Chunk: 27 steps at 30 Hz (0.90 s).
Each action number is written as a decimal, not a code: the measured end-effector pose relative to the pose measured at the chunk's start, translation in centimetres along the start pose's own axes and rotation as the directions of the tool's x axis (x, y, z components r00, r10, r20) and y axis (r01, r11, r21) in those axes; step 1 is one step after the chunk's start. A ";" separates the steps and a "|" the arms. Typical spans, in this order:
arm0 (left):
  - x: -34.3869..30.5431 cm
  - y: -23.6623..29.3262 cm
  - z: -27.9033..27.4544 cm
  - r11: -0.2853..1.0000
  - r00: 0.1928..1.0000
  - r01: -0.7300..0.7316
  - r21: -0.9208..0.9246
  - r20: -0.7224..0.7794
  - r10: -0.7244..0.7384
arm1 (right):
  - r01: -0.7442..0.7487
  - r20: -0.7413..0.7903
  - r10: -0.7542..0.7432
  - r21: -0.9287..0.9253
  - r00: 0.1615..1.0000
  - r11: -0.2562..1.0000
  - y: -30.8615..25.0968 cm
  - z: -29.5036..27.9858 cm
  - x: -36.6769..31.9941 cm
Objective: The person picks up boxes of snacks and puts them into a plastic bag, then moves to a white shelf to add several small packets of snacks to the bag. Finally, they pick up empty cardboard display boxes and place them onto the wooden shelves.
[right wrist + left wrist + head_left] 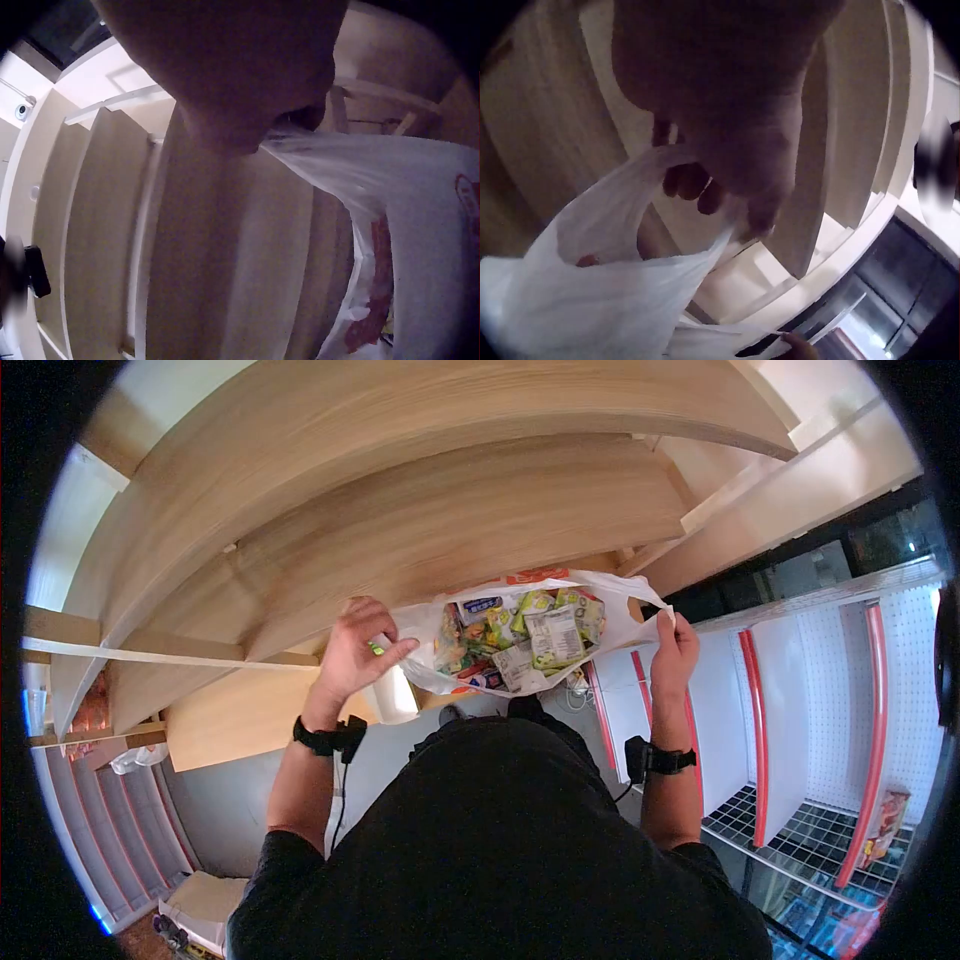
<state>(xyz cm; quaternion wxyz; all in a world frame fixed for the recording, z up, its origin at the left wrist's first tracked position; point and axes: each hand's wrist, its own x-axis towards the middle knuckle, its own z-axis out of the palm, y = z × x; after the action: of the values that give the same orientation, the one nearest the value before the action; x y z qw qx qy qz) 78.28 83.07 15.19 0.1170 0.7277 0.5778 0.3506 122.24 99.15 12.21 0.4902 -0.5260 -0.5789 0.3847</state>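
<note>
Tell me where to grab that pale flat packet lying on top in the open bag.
Pinch the pale packet by one free edge, coming from above through the mouth of the bag: it lies flat, face-up on the heap. The left hand and right hand both grip the bag, so one would probably have to let go.

We held a thin white plastic bag (pixel 628 622) with red print, its mouth stretched wide and facing up, one handle in our left hand (pixel 355 650), the other in our right hand (pixel 675 650). Green and yellow snack packets (pixel 525 635) lay jumbled inside.
</note>
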 end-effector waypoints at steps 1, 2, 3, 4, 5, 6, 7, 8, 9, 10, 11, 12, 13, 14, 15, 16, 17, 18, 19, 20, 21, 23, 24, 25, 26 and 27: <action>-0.4 0.6 0.4 0.999 0.995 0.009 -0.039 -0.101 -0.013 | 0.015 0.010 -0.015 -0.033 1.000 0.999 0.4 -0.2 -0.1; -0.8 1.4 0.8 0.997 0.978 0.019 -0.069 -0.205 -0.033 | -0.003 -0.009 0.003 -0.040 1.000 0.999 0.0 0.1 -0.2; -1.6 1.6 0.8 0.995 0.949 0.029 -0.090 -0.309 -0.056 | -0.021 -0.021 0.020 -0.042 1.000 0.999 -0.6 0.4 -0.4; -3.2 0.8 1.0 0.981 0.918 0.064 -0.183 -0.374 -0.130 | -0.038 -0.030 0.037 -0.043 0.999 0.998 -0.8 0.6 -0.7; -5.1 -0.4 1.5 0.973 0.899 0.144 -0.179 -0.388 -0.204 | -0.029 -0.025 0.029 -0.012 0.999 1.000 0.7 0.1 -0.5; -7.0 -1.8 2.4 0.959 0.873 0.220 -0.180 -0.401 -0.276 | -0.030 -0.011 0.030 -0.012 0.999 0.999 0.8 -0.1 -0.6; -8.8 -3.3 3.5 0.939 0.843 0.290 -0.185 -0.416 -0.342 | -0.029 -0.001 0.029 -0.015 1.000 0.999 0.6 -0.1 -0.6; -10.8 -5.2 4.5 0.908 0.855 0.406 -0.103 -0.308 -0.417 | -0.048 -0.004 0.048 -0.013 0.999 0.999 0.7 -0.1 -0.5; -12.1 -6.7 5.8 0.907 0.878 0.420 0.031 -0.269 -0.397 | -0.069 -0.011 0.069 -0.012 0.998 0.998 0.8 -0.2 -0.5; -13.2 -8.0 7.1 0.893 0.897 0.420 0.164 -0.223 -0.381 | -0.090 -0.023 0.090 -0.015 0.996 0.996 0.9 -0.2 -0.5; -14.4 -9.2 8.4 0.866 0.913 0.406 0.291 -0.171 -0.371 | -0.091 -0.023 0.091 -0.003 0.996 0.996 1.0 -0.1 -0.5; -15.5 -10.4 9.4 0.826 0.900 0.431 0.364 -0.110 -0.422 | -0.091 -0.026 0.091 0.009 0.996 0.996 1.1 0.0 -0.4; -16.3 -11.5 10.1 0.797 0.898 0.424 0.431 -0.083 -0.433 | -0.090 -0.028 0.090 0.019 0.996 0.996 1.1 0.0 -0.4; -16.8 -12.5 10.6 0.765 0.894 0.413 0.494 -0.056 -0.446 | -0.094 -0.012 0.094 0.016 0.996 0.995 1.1 0.0 -0.4; -17.3 -13.4 11.2 0.732 0.888 0.398 0.553 -0.031 -0.459 | -0.096 0.003 0.096 0.010 0.995 0.995 1.1 -0.1 -0.4; -17.7 -14.3 11.7 0.714 0.870 0.398 0.576 0.011 -0.494 | -0.098 0.018 0.098 0.004 0.995 0.995 1.0 -0.2 -0.4; -18.1 -15.0 12.1 0.698 0.849 0.396 0.597 0.052 -0.527 | -0.088 0.022 0.087 0.006 0.996 0.996 1.0 -0.1 -0.4; -18.3 -15.7 12.7 0.682 0.825 0.391 0.619 0.093 -0.557 | -0.077 0.025 0.076 0.009 0.997 0.997 1.2 -0.1 -0.4; -18.2 -16.0 13.1 0.673 0.825 0.382 0.634 0.094 -0.557 | -0.066 0.027 0.066 0.013 0.997 0.998 0.9 0.1 -0.4; -18.3 -16.3 13.4 0.663 0.825 0.372 0.650 0.097 -0.557 | -0.045 0.019 0.045 -0.006 0.999 0.999 0.7 0.2 -0.5; -18.4 -16.6 13.8 0.653 0.824 0.361 0.665 0.100 -0.558 | -0.025 0.012 0.025 -0.025 1.000 0.999 0.5 0.5 -0.6; -18.2 -16.9 14.0 0.624 0.817 0.347 0.700 0.101 -0.568 | -0.004 0.005 0.004 -0.048 1.000 0.999 0.3 0.5 -0.7; -18.2 -17.0 14.1 0.608 0.813 0.339 0.718 0.102 -0.573 | -0.001 0.006 0.002 -0.052 1.000 0.999 0.4 0.4 -0.8; -18.1 -16.8 14.0 0.618 0.792 0.339 0.709 0.140 -0.595 | 0.001 0.007 -0.001 -0.056 1.000 0.998 0.5 0.3 -0.8; -18.0 -16.7 13.8 0.628 0.769 0.339 0.701 0.178 -0.614 | -0.005 0.005 0.005 -0.033 1.000 0.999 0.7 0.4 -0.9; -17.8 -16.6 13.7 0.637 0.746 0.338 0.692 0.216 -0.630 | -0.011 0.002 0.011 -0.010 1.000 1.000 0.9 0.4 -0.9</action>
<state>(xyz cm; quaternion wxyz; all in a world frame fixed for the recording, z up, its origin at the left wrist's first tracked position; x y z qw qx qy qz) 72.95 74.90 -10.98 0.0937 0.5949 0.7947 -0.0762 122.00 98.46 11.09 0.4848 -0.5311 -0.5784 0.3852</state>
